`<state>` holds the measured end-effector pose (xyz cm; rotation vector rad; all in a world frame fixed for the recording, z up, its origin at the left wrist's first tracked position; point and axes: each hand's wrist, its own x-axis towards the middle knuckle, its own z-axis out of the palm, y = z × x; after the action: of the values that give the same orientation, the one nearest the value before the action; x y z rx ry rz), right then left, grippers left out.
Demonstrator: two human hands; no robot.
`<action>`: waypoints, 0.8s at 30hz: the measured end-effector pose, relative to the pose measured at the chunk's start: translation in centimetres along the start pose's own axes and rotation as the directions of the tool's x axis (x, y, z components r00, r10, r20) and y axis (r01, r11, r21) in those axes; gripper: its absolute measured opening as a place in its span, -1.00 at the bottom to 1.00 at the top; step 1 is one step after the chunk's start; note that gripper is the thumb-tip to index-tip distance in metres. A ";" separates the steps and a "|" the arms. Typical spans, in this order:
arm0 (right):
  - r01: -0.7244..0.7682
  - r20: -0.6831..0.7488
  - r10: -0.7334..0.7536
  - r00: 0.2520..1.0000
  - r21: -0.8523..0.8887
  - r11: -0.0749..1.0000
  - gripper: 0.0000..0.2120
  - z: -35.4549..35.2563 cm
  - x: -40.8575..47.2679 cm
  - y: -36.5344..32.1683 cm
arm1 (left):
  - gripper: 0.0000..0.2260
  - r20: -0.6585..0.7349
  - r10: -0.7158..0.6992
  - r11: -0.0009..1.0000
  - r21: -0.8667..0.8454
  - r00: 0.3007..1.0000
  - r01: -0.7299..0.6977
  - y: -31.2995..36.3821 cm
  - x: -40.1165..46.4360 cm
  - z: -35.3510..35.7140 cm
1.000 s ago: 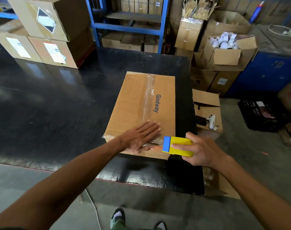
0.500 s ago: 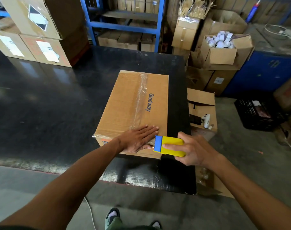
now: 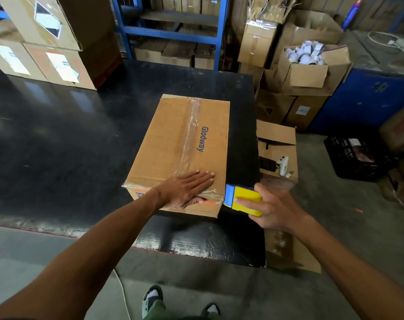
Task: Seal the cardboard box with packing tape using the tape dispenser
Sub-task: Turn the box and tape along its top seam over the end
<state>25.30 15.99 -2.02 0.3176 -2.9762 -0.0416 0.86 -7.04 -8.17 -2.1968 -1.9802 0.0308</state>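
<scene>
The cardboard box (image 3: pixel 180 144) lies on the black bench (image 3: pixel 58 146), flaps closed, clear packing tape (image 3: pixel 189 132) already running down its centre seam. A second strip appears to cross the near edge, so the step in hand looks like finishing that edge seal. The left hand (image 3: pixel 184 190) lies flat and open, pressing the box top at its 6 o'clock end. At the box's 4 o'clock corner, the right hand (image 3: pixel 270 209) is closed around the yellow-and-blue tape dispenser (image 3: pixel 242 199), its blue end touching the corner. Next likely comes cutting the tape and smoothing it down.
</scene>
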 end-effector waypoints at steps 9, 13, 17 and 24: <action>-0.080 0.174 0.105 0.979 -0.148 0.986 -0.48 1.6 0.6 -3.5 | -0.36 -0.004 -0.083 0.996 -0.042 0.996 0.083 1.3 0.9 -0.7; -0.214 0.165 0.234 0.958 -0.131 0.968 -0.47 0.2 1.0 -2.5 | -0.24 0.026 -0.352 0.926 -0.133 0.936 0.352 6.0 4.9 -0.9; -0.351 0.165 0.367 0.916 -0.118 0.929 -0.48 -1.0 0.9 -1.0 | -0.32 0.096 -0.533 0.825 -0.161 0.841 0.542 7.6 6.7 0.2; -0.499 0.235 0.515 0.824 -0.127 0.857 -0.52 -2.6 0.9 -1.6 | -0.01 0.301 -0.821 0.419 -0.260 0.485 0.870 7.1 8.9 -2.0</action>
<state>25.19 14.24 0.59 -0.5413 -3.1999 -0.1216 9.13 0.86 -6.30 -1.0187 -3.1631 -0.4011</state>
